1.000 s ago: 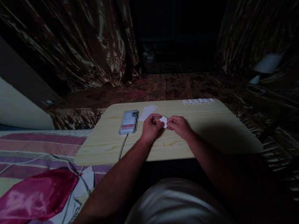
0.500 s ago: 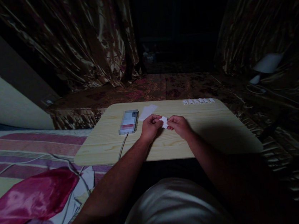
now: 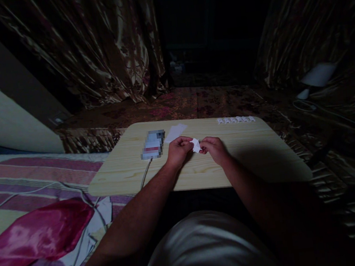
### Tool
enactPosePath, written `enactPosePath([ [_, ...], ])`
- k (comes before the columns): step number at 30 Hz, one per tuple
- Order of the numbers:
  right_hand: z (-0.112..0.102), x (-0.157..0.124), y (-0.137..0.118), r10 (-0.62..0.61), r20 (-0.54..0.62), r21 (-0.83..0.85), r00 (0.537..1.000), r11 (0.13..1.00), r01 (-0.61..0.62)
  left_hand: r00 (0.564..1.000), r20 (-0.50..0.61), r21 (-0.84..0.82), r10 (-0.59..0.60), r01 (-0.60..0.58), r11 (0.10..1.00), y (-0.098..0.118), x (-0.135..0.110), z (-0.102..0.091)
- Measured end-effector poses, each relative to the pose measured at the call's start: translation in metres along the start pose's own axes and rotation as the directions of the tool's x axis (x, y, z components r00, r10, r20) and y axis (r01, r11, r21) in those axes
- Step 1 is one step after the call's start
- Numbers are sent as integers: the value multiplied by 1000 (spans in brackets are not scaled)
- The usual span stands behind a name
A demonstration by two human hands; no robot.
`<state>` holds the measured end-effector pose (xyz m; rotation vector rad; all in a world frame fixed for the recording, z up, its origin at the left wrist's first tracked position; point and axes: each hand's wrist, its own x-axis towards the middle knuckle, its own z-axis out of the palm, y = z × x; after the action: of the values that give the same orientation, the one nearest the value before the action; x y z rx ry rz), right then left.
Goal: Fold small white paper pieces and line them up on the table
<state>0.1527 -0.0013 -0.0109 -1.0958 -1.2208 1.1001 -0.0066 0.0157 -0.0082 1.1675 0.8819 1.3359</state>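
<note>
On a pale, wood-grained table (image 3: 198, 177), a small, folded white paper piece (image 3: 196, 145) is pinched by the left hand (image 3: 178, 150) and right hand (image 3: 213, 148), apparently mid-fold, with careful creasing called for next.

Folded paper (image 3: 196, 145) — partly hidden, phone (image 3: 152, 145) — blurred

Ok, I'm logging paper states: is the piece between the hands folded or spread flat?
Folded: the white paper between the left hand and right hand has a small, many-cornered outline.
</note>
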Motion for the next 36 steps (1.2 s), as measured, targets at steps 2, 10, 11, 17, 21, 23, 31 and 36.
enactPosePath([
  [2,0,0,1,-4,5,-6,1000,1000,4,1000,-6,9,0,0,1000,0,0,0],
  [10,-1,-1,2,-52,43,20,998,998,52,999,-21,-5,50,-50,999,2,0,-1],
  [11,-1,-1,2,-57,63,25,996,998,55,998,-28,-15,59,-59,998,3,0,-1],
  [17,0,-1,6,-83,105,-21,991,996,85,1000,-1,-55,28,-28,998,4,-2,1],
  [21,0,0,6,-68,58,-48,996,996,71,999,52,-41,10,-8,999,4,-2,3],
  [23,0,0,5,-63,63,-65,996,996,68,999,48,-34,16,-14,999,3,-2,2],
  [31,0,-2,2,-60,29,-76,998,995,62,1000,18,58,5,-6,998,-3,2,-3],
  [36,-1,-1,3,-67,-1,-74,998,995,67,999,28,78,20,-22,997,-5,3,-3],
])
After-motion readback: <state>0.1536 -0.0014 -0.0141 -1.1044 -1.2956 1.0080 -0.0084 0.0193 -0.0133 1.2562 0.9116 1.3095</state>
